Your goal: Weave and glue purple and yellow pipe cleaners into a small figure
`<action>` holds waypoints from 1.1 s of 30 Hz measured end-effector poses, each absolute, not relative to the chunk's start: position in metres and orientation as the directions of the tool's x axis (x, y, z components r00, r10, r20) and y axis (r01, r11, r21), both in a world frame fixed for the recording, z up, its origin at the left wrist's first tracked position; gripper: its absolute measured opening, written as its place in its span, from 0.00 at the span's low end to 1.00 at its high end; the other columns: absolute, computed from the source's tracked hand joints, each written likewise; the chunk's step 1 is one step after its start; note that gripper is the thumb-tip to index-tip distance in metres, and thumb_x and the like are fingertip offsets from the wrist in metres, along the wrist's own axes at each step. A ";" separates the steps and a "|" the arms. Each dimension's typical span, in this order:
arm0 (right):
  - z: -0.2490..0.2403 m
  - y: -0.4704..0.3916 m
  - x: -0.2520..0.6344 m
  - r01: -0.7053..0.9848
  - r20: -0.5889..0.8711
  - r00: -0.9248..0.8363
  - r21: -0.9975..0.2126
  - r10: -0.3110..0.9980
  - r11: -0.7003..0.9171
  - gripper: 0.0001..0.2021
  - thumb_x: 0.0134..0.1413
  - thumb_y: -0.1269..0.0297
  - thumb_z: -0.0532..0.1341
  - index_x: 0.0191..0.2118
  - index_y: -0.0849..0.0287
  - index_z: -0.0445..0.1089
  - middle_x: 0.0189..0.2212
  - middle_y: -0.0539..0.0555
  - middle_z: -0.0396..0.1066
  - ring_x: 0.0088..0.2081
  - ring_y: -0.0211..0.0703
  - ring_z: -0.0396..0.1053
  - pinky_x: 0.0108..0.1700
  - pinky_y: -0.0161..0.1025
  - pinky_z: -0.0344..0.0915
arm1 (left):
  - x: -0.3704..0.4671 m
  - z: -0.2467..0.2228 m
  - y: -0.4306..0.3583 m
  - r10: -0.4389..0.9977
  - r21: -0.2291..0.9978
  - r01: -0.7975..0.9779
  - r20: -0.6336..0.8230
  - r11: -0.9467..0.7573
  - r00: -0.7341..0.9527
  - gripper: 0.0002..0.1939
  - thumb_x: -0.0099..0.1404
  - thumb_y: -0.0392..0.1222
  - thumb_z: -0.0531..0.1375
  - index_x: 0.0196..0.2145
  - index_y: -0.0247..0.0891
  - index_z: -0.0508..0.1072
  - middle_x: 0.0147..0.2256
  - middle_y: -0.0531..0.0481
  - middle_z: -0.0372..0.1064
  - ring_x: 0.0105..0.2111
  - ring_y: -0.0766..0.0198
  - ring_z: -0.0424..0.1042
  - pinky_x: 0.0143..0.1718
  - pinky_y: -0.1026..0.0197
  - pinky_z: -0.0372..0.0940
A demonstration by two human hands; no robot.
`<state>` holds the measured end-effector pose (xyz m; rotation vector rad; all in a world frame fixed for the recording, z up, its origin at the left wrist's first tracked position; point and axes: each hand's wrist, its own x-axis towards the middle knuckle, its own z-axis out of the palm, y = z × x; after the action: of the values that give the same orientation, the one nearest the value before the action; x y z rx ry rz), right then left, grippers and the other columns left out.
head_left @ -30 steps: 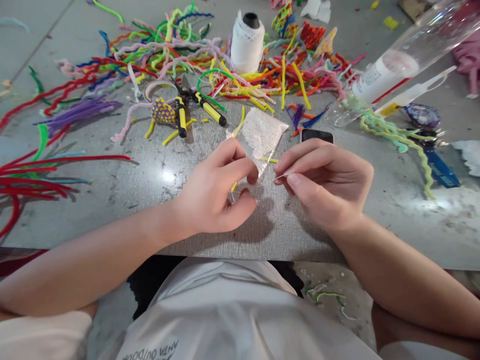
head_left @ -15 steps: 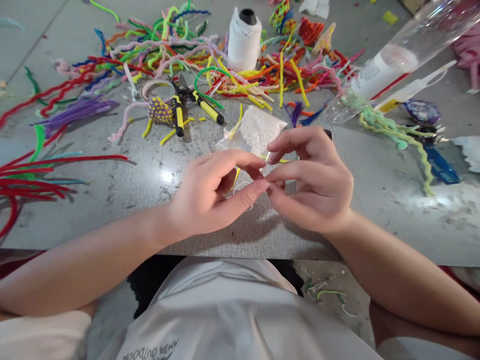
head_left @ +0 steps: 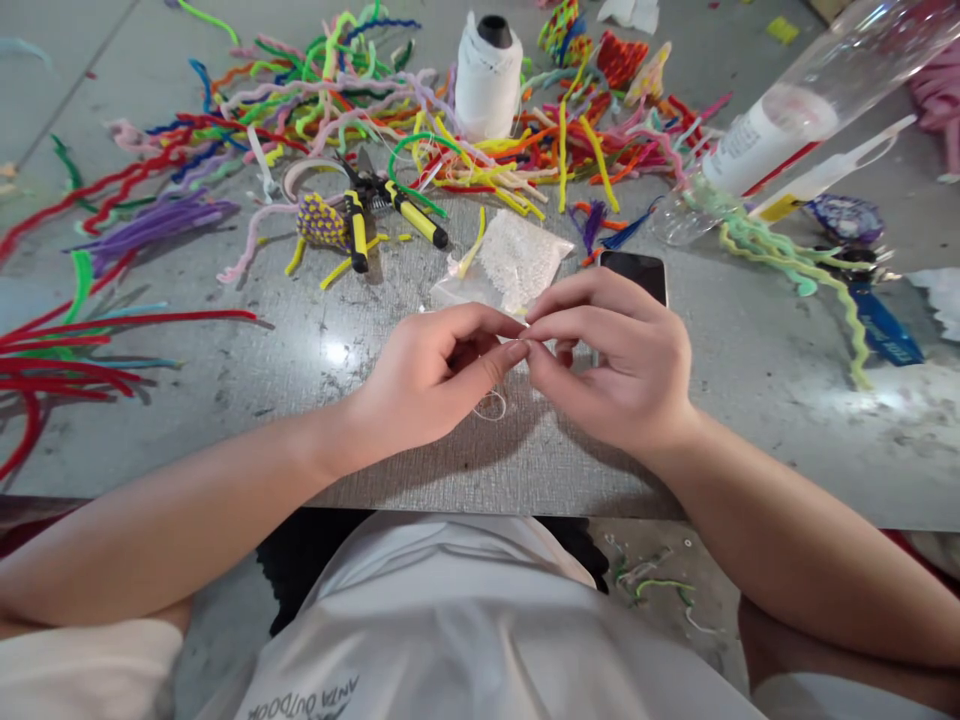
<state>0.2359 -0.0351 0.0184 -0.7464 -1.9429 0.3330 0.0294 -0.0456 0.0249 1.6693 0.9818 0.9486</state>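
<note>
My left hand (head_left: 439,375) and my right hand (head_left: 619,360) meet tip to tip above the table, thumbs and forefingers pinched together. A thin white thread (head_left: 493,406) hangs in a loose loop beneath the left fingers. Both pinches close on the thread where the fingertips meet, though the fingers hide most of it there. Just beyond the hands lies a clear plastic bag (head_left: 521,262) of small whitish pieces. A dark phone (head_left: 637,275) lies behind my right hand, partly covered by it.
Yellow-black pliers (head_left: 382,205) lie beyond my left hand. A white thread spool (head_left: 489,85) stands among many coloured fuzzy strands (head_left: 300,110). At the right rests a clear bottle (head_left: 862,85); red strands (head_left: 150,325) lie at the left. The table's front edge runs below my wrists.
My right hand has shifted slightly left and its raised forefinger has come down towards the pinch. More of the phone shows behind it. The thread loop shows more clearly below the left fingers.
</note>
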 end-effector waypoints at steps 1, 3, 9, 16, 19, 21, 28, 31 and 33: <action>0.019 -0.036 0.235 0.349 0.682 -0.310 -0.566 0.662 0.747 0.04 0.60 0.72 0.67 0.36 0.56 0.79 0.38 0.55 0.79 0.34 0.39 0.74 0.27 0.35 0.67 | 0.029 0.026 -0.045 0.912 0.948 0.198 0.163 -0.251 0.375 0.13 0.73 0.49 0.68 0.44 0.35 0.82 0.26 0.52 0.76 0.20 0.71 0.65 0.20 0.66 0.58; 0.021 -0.039 0.235 0.308 0.592 -0.265 -0.696 0.761 0.649 0.04 0.61 0.71 0.68 0.35 0.56 0.79 0.38 0.55 0.79 0.36 0.40 0.75 0.28 0.35 0.69 | 0.028 0.028 -0.044 0.907 0.920 0.247 0.200 -0.304 0.371 0.13 0.73 0.50 0.68 0.42 0.35 0.83 0.26 0.52 0.77 0.21 0.71 0.65 0.21 0.65 0.58; 0.027 -0.044 0.234 -0.023 0.131 -0.249 -0.991 0.960 0.129 0.04 0.61 0.69 0.69 0.39 0.56 0.83 0.36 0.53 0.79 0.28 0.35 0.70 0.23 0.32 0.63 | 0.025 0.032 -0.042 0.873 0.811 0.346 0.377 -0.472 0.309 0.10 0.75 0.45 0.66 0.37 0.38 0.84 0.27 0.53 0.77 0.24 0.70 0.67 0.25 0.65 0.60; 0.034 -0.048 0.231 -0.146 0.036 -0.329 -0.989 0.944 -0.013 0.05 0.59 0.72 0.69 0.32 0.57 0.81 0.22 0.49 0.74 0.21 0.32 0.65 0.21 0.32 0.57 | 0.024 0.031 -0.045 0.870 0.848 0.242 0.402 -0.471 0.286 0.16 0.74 0.54 0.67 0.36 0.40 0.79 0.27 0.53 0.74 0.23 0.70 0.65 0.22 0.64 0.59; 0.034 -0.049 0.230 -0.178 0.096 -0.354 -0.983 0.930 0.034 0.06 0.57 0.73 0.70 0.30 0.57 0.78 0.21 0.47 0.72 0.21 0.31 0.62 0.24 0.33 0.57 | 0.025 0.032 -0.048 0.872 0.880 0.180 0.371 -0.440 0.318 0.16 0.74 0.56 0.67 0.37 0.40 0.79 0.28 0.53 0.76 0.24 0.70 0.68 0.23 0.64 0.62; 0.032 -0.048 0.230 -0.200 0.143 -0.381 -0.977 0.914 0.070 0.07 0.56 0.70 0.72 0.29 0.58 0.76 0.22 0.47 0.72 0.22 0.31 0.62 0.25 0.33 0.58 | 0.026 0.033 -0.049 0.874 0.907 0.133 0.334 -0.400 0.352 0.18 0.74 0.57 0.67 0.36 0.40 0.79 0.28 0.53 0.76 0.23 0.70 0.68 0.23 0.65 0.62; 0.023 -0.046 0.231 -0.323 0.292 -0.415 -0.933 0.862 0.161 0.11 0.59 0.67 0.74 0.29 0.58 0.73 0.23 0.46 0.69 0.24 0.32 0.62 0.29 0.33 0.60 | 0.029 0.037 -0.050 0.888 0.960 0.042 0.239 -0.277 0.392 0.22 0.69 0.61 0.70 0.33 0.39 0.77 0.24 0.55 0.71 0.20 0.71 0.65 0.18 0.66 0.57; 0.021 -0.046 0.230 -0.366 0.349 -0.418 -0.910 0.839 0.197 0.13 0.61 0.68 0.72 0.28 0.58 0.70 0.23 0.46 0.66 0.24 0.31 0.59 0.26 0.32 0.57 | 0.029 0.038 -0.050 0.898 0.966 0.060 0.210 -0.251 0.386 0.23 0.69 0.63 0.69 0.32 0.40 0.77 0.24 0.54 0.71 0.21 0.70 0.65 0.18 0.64 0.57; 0.021 -0.046 0.228 -0.403 0.367 -0.438 -0.896 0.821 0.186 0.17 0.63 0.69 0.69 0.25 0.58 0.64 0.21 0.44 0.60 0.23 0.31 0.55 0.25 0.32 0.54 | 0.029 0.039 -0.050 0.906 0.969 0.081 0.187 -0.234 0.381 0.24 0.68 0.65 0.70 0.32 0.41 0.77 0.24 0.54 0.70 0.21 0.70 0.64 0.18 0.63 0.57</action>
<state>0.2281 -0.0462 0.0214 -0.4316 -1.4175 1.4821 0.0286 -0.0495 0.0385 1.6146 0.8964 1.0065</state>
